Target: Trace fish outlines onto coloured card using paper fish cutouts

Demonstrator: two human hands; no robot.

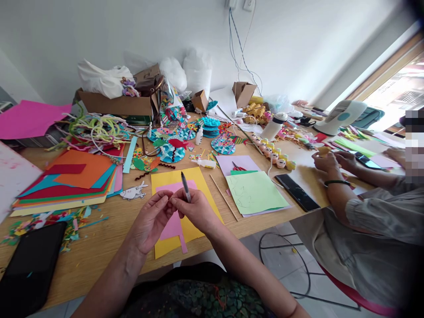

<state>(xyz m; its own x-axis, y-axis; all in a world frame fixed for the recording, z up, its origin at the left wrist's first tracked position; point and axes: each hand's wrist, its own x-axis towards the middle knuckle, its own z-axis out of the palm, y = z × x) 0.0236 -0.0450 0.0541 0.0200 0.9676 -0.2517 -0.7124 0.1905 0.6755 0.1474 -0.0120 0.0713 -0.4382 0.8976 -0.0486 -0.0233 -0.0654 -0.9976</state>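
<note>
My right hand (195, 210) is closed, with a dark-tipped pen (186, 187) standing up between its fingers. Against its fingertips, my left hand (150, 218) makes a pinch; whatever may be in that pinch is too small or hidden to name. Both hands hover over a pink paper sheet (170, 229), partly covered by them. Under the pink sheet lies a larger yellow paper (195, 174), and a narrow pink strip (183, 244) hangs toward the table's front edge. Left of these papers rests a white fish cutout (133, 192) with drawn outlines.
Stacked coloured paper (82, 168) and paper scraps (74, 225) lie left, near a black phone (31, 265). On the right are a thin stick (223, 197), light green paper (256, 192), red scissors (237, 167) and another phone (297, 192). Beside me, another person's hands (326, 161) hold something small.
</note>
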